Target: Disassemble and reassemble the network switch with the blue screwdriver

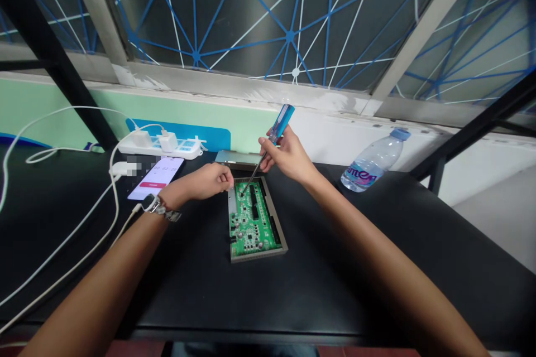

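While the right hand has a blue-handled screwdriver pinched between thumb and fingers, its thin shaft angles down so the tip lands on the upper left corner of a green circuit board, right around a screw spot as far as I can make out. The board sits flat in a shallow grey metal case, roughly in the middle of a black table, with a flat metal plate lying just behind it. The left hand is right next to the board with its fingers curled in tight and the tips at the case's top left edge, though I can't tell from this angle whether they're pinching something tiny. There's a watch on that wrist. Just beyond the hand, a phone lies on the table with a bright screen showing what looks like a timer, partly blurred. Behind that is a white power strip with chargers plugged in and white cables trailing across the table. Off to the right, a plastic water bottle with a blue cap lies on its side, well apart from the board.
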The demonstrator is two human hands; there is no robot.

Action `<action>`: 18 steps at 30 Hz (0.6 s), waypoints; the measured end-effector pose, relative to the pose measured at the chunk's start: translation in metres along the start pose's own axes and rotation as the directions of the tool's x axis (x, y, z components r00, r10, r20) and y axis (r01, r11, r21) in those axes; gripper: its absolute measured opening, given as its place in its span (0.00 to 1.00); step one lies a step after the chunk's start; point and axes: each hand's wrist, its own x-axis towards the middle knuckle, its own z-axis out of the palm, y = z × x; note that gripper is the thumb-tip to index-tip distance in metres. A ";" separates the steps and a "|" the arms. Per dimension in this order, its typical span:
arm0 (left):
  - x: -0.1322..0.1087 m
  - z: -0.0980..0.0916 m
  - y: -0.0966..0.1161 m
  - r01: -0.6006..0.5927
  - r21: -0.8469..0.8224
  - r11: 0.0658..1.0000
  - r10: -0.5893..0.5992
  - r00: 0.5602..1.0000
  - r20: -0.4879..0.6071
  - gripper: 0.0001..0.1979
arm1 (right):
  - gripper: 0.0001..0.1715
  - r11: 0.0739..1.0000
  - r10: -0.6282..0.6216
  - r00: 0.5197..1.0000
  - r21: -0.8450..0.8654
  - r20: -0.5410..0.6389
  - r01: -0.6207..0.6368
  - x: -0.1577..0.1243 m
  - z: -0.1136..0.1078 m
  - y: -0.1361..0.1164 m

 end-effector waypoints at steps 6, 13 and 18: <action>0.004 0.006 0.001 -0.045 -0.172 0.984 0.053 0.998 0.040 0.06 | 0.21 0.999 0.025 0.999 0.041 -0.023 -0.024 0.002 -0.001 0.000; 0.004 0.007 0.001 -0.040 -0.204 0.978 0.047 0.998 0.031 0.06 | 0.22 0.994 0.066 0.996 0.095 -0.060 -0.060 0.005 -0.005 -0.002; 0.004 0.008 -0.002 -0.042 -0.231 0.972 0.053 0.998 0.042 0.05 | 0.22 0.989 0.091 0.993 0.124 -0.080 -0.080 0.005 -0.005 -0.004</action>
